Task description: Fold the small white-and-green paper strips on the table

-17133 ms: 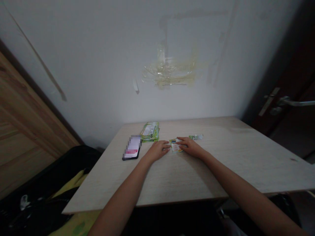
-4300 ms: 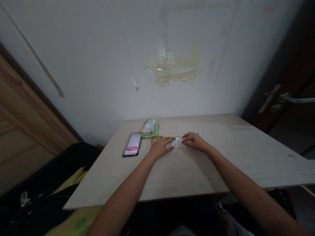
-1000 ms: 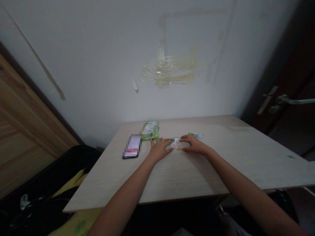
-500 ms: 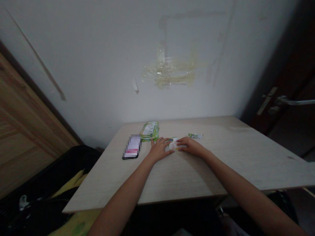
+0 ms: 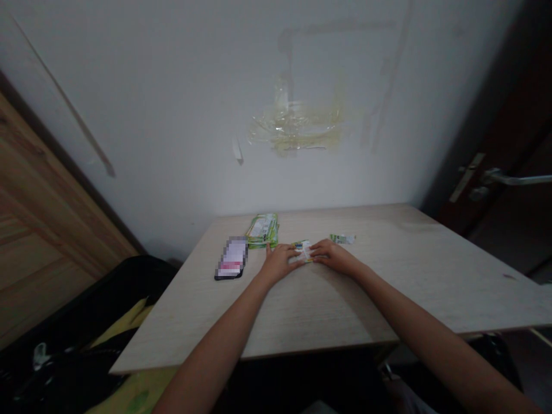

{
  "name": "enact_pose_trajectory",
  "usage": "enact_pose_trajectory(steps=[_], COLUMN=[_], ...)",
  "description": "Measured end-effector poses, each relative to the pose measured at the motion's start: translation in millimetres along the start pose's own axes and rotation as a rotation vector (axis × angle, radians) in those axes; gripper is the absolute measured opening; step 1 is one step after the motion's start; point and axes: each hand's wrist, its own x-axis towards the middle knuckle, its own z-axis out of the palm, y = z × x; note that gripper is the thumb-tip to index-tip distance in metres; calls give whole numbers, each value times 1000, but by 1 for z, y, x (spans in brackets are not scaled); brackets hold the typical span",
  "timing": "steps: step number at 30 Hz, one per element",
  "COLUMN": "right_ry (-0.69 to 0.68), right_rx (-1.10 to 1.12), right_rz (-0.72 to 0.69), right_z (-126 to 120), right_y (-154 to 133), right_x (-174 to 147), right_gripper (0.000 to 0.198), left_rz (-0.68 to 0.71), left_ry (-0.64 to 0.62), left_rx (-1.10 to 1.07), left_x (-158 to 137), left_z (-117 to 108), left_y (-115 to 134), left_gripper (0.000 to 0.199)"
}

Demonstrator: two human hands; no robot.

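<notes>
A small printed packet (image 5: pixel 305 249), white with green and yellow, lies flat on the pale wooden table (image 5: pixel 310 310). My left hand (image 5: pixel 278 263) rests at its left edge, fingers stretched out and the tips touching it. From the right, my right hand (image 5: pixel 335 256) lays its extended fingers on the other side of the same packet. Both palms face down, and the fingers hide the packet's two ends. Just beyond my left hand is a stack of green-and-white packets (image 5: pixel 263 229). Behind my right hand sits a narrow green-and-white strip (image 5: pixel 343 238), perhaps a torn-off piece.
A phone (image 5: pixel 232 257) with a blurred screen lies left of my left hand. The wall (image 5: pixel 172 115) with old tape (image 5: pixel 297 129) rises behind the table. A dark door with a metal handle (image 5: pixel 517 179) stands at the right, and a black bag (image 5: pixel 142 276) at the left.
The fingers of my left hand have shifted slightly over the packet and sit closer together. My right hand, the stack, the phone and the strip stay in place.
</notes>
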Motion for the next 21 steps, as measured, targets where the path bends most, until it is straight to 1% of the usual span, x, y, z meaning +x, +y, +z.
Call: enact_pose_trajectory(steps=[7, 9, 13, 18, 21], right_ry=[10, 6, -14, 12, 16], right_rx=[-36, -34, -33, -30, -19], right_rz=[-39, -45, -42, 78, 113], right_z=[2, 3, 1, 1, 2], right_y=[-9, -11, -14, -13, -11], right_x=[1, 2, 4, 4, 4], right_gripper=[16, 14, 16, 15, 13], left_rz=[-6, -7, 0, 11, -1], left_ry=[59, 63, 64, 61, 65], left_rx=[-29, -38, -42, -24, 3], left_x=[-1, -1, 0, -1, -1], left_z=[-1, -1, 1, 4, 5], left_y=[4, 4, 2, 1, 3], left_gripper=[31, 30, 31, 31, 28])
